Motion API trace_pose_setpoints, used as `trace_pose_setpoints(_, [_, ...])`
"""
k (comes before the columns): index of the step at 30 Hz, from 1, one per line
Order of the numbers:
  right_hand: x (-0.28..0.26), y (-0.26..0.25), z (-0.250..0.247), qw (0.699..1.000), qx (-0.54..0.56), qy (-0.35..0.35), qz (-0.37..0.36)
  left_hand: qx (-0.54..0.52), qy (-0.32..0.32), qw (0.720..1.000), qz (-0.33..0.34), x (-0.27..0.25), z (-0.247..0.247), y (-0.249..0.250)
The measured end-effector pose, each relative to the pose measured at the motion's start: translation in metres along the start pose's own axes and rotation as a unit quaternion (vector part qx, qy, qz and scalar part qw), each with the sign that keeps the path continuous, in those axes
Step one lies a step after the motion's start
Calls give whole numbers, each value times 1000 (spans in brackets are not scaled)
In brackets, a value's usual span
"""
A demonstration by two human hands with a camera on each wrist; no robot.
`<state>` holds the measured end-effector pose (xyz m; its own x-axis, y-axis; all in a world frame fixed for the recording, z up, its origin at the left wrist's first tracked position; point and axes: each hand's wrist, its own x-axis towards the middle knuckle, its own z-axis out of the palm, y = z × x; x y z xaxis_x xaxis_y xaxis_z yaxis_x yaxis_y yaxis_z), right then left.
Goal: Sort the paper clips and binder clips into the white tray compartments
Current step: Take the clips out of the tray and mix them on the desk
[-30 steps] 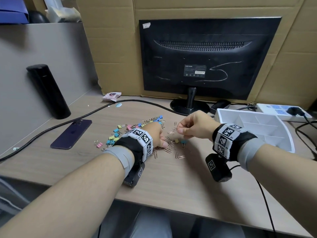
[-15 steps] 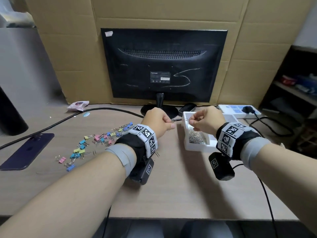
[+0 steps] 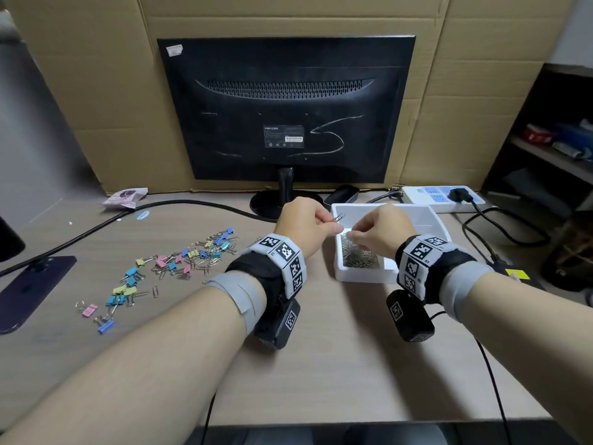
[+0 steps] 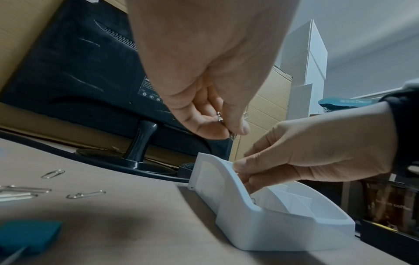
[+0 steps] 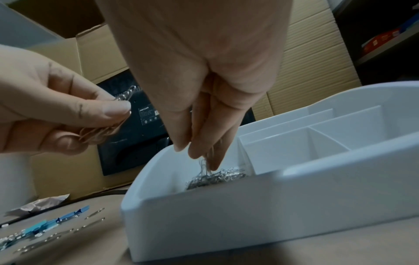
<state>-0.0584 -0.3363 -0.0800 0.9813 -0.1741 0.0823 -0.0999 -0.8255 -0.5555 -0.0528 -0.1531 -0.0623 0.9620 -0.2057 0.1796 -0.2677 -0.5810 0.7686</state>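
right hand (image 3: pixel 382 234) pinches paper clips (image 5: pixel 205 165) low over white tray (image 3: pixel 362 276) for drop | left hand (image 3: pixel 305 224) grips spare clips (image 3: pixel 337 217), waiting beside

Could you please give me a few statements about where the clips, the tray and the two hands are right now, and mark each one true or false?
1. The left hand pinches paper clips beside the white tray. True.
2. The tray's near compartment is empty. False: it holds a pile of silver paper clips.
3. The right hand rests flat on the desk. False: it is over the near compartment, fingertips pointing down at the pile.
4. The coloured binder clips lie loose on the desk, left of the tray. True.
5. Binder clips fill the tray's back compartments. False: the back compartments in view look empty.
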Motion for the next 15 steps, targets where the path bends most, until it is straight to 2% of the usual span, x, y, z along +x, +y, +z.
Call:
trace_pose_setpoints(3, [3, 4, 1, 997, 72, 4, 11, -11, 7, 1000, -3, 2, 6, 3])
trace_pose_setpoints(7, [2, 10, -8, 976, 203, 38, 61, -17, 13, 1000, -9, 5, 18, 9])
trace_pose_setpoints(12, [-6, 23, -26, 973, 207, 83, 52, 28, -20, 999, 21, 6, 38, 21])
trace_pose_setpoints(15, [-10, 29, -30, 968, 232, 84, 42, 50, -32, 998, 26, 8, 49, 21])
